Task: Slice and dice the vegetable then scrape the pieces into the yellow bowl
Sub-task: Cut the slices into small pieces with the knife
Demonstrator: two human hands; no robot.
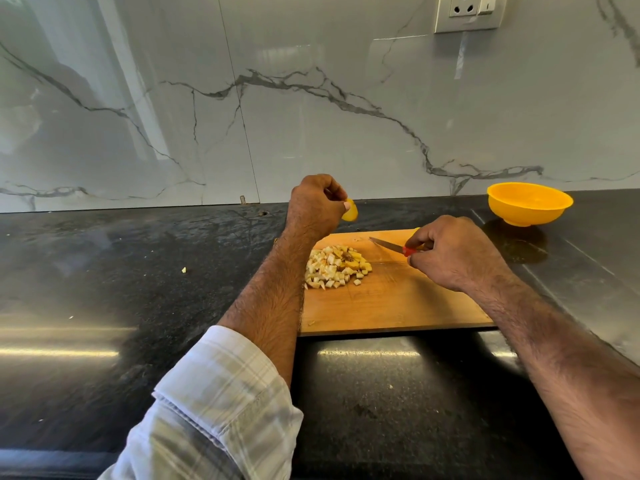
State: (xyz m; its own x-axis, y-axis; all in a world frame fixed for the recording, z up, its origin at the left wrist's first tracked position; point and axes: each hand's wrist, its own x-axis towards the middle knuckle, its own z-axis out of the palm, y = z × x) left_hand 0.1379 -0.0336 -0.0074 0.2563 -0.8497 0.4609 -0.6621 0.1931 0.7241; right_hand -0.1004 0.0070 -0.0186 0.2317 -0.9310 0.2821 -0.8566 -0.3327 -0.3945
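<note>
Diced vegetable (337, 268): lying heaped on the left half of the cutting board (398, 306).
Vegetable piece (350, 210): a yellow end piece, hanging just past the board's far-left corner.
Left hand (316, 206): raised, fingers curling in, pinching that piece.
Right hand (450, 252): fingers wrapping the knife (389, 244) by its red handle, blade pointing left over the board.
Yellow bowl (530, 203): sitting beyond the board's far-right corner, apart from it.
Countertop (138, 289): dark, lying under the board.
</note>
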